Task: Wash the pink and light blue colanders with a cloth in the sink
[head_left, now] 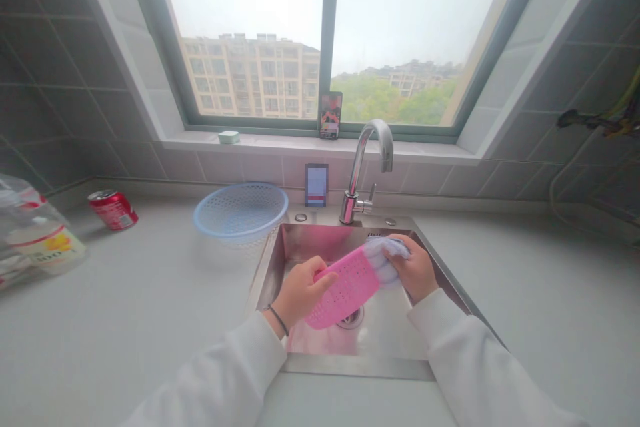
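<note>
Over the steel sink (400, 340), my left hand (299, 291) grips the near edge of a pink perforated basket (345, 290) held on its side. My right hand (414, 269) is closed on a pale blue-white cloth (383, 257) pressed against the basket's far end. Both hands are below the chrome faucet (367, 160), and no water is visible from the spout. Under the basket, the sink drain (353, 318) shows in part.
A light blue colander (241, 211) sits on the counter at the sink's left rim. Further left are a red can (113, 208) lying on its side and a plastic bag with packages (35, 237). A phone (331, 115) and a green soap dish (229, 137) stand on the window sill.
</note>
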A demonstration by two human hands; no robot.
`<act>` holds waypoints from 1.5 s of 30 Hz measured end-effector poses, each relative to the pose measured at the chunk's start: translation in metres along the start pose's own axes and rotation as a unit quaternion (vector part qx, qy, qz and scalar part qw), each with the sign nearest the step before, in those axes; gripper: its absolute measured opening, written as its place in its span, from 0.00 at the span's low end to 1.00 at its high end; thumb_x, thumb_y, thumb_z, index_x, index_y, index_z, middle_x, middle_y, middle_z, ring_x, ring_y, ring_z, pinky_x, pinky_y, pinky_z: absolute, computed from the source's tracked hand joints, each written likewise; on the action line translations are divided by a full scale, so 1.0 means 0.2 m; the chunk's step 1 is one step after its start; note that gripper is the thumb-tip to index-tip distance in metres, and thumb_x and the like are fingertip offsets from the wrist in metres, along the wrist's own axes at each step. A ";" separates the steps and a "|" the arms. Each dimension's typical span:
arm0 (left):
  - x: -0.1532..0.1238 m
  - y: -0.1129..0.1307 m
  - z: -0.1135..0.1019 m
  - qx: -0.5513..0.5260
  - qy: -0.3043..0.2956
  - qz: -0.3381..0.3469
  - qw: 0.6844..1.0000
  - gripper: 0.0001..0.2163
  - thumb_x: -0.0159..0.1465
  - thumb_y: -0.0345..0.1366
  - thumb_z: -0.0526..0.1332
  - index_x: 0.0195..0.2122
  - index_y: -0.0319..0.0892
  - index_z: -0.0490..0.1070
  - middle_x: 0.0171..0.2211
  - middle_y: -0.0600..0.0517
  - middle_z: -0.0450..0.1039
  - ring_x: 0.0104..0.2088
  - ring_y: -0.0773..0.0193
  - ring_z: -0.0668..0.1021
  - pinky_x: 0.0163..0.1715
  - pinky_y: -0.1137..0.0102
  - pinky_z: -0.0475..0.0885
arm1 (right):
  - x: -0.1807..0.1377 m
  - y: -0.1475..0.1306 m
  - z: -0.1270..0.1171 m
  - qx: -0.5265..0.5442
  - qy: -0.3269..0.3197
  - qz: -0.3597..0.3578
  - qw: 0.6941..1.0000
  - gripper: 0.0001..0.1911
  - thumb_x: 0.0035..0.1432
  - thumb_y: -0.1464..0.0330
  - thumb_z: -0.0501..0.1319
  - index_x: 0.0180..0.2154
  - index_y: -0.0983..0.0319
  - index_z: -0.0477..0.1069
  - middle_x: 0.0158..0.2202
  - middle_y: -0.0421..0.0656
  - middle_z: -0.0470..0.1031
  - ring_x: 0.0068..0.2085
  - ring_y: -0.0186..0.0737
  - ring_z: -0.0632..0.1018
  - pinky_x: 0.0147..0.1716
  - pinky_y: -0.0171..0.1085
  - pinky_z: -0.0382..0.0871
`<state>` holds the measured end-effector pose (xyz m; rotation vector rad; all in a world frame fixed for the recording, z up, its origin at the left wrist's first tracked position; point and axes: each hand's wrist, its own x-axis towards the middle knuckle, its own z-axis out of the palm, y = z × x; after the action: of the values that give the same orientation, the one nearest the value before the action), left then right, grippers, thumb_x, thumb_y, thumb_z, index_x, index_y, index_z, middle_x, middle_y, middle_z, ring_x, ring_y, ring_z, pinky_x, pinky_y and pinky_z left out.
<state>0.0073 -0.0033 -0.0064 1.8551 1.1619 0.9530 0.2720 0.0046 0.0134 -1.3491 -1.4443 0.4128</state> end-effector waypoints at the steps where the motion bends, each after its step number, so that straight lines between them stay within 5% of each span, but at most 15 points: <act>1: 0.00 -0.01 0.00 -0.013 0.008 0.001 1.000 0.16 0.64 0.48 0.57 0.26 0.42 0.63 0.22 0.57 0.63 0.25 0.66 0.67 0.27 0.71 0.57 | 0.02 0.02 -0.02 -0.009 0.016 0.012 1.000 0.18 0.51 0.54 0.65 0.37 0.60 0.76 0.36 0.48 0.81 0.37 0.52 0.80 0.38 0.47 0.74; 7: 0.00 -0.02 0.01 -0.062 0.031 -0.001 0.998 0.15 0.65 0.46 0.58 0.28 0.40 0.70 0.23 0.54 0.69 0.26 0.65 0.70 0.28 0.71 0.62 | 0.04 0.09 -0.03 -0.011 0.042 0.040 0.998 0.17 0.51 0.53 0.65 0.36 0.59 0.76 0.35 0.47 0.80 0.36 0.51 0.79 0.37 0.47 0.72; 12: 0.00 0.01 -0.01 -0.193 -0.061 0.022 0.979 0.17 0.68 0.45 0.58 0.49 0.40 0.77 0.46 0.46 0.80 0.44 0.57 0.78 0.43 0.67 0.70 | 0.05 0.12 -0.02 -0.004 0.032 0.051 0.998 0.19 0.50 0.53 0.66 0.37 0.61 0.76 0.35 0.45 0.79 0.37 0.49 0.77 0.37 0.44 0.71; 20: 0.01 -0.04 0.04 -0.243 -0.088 -0.021 0.966 0.12 0.62 0.42 0.62 0.40 0.38 0.73 0.34 0.49 0.74 0.33 0.63 0.74 0.32 0.71 0.66 | 0.02 0.03 -0.02 -0.022 0.042 0.023 0.999 0.20 0.50 0.53 0.65 0.38 0.61 0.76 0.36 0.46 0.80 0.37 0.49 0.78 0.38 0.43 0.72; 27: 0.01 -0.06 0.05 -0.129 -0.029 -0.025 0.991 0.05 0.62 0.37 0.58 0.32 0.41 0.67 0.27 0.55 0.68 0.29 0.65 0.70 0.28 0.73 0.62 | -0.07 -0.08 0.07 -0.015 -0.080 -0.059 0.995 0.16 0.49 0.58 0.67 0.39 0.59 0.78 0.37 0.45 0.82 0.38 0.49 0.81 0.40 0.42 0.75; 35: 0.01 -0.03 0.04 -0.071 -0.010 -0.024 0.997 0.13 0.63 0.45 0.59 0.28 0.42 0.62 0.23 0.58 0.63 0.25 0.67 0.66 0.27 0.72 0.59 | 0.02 0.02 -0.01 -0.065 0.043 0.010 0.997 0.19 0.51 0.54 0.64 0.38 0.61 0.77 0.37 0.47 0.81 0.39 0.50 0.79 0.39 0.43 0.73; 42: 0.01 -0.03 0.03 -0.016 0.009 -0.043 0.999 0.14 0.64 0.46 0.58 0.27 0.42 0.62 0.23 0.58 0.62 0.26 0.67 0.66 0.27 0.71 0.57 | -0.03 -0.02 0.04 -0.009 -0.060 -0.038 0.997 0.18 0.48 0.57 0.66 0.40 0.60 0.78 0.37 0.45 0.82 0.39 0.49 0.80 0.40 0.42 0.74; 45: 0.02 -0.03 0.03 -0.022 0.014 -0.041 0.999 0.14 0.63 0.46 0.58 0.27 0.42 0.62 0.23 0.58 0.63 0.26 0.67 0.66 0.27 0.72 0.57 | 0.00 0.00 0.03 -0.025 -0.027 -0.018 0.999 0.18 0.50 0.56 0.66 0.39 0.60 0.77 0.37 0.45 0.82 0.39 0.49 0.80 0.40 0.43 0.73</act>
<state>0.0115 0.0006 -0.0145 1.7523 1.2145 0.9525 0.2672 0.0066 0.0104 -1.3587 -1.5296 0.3957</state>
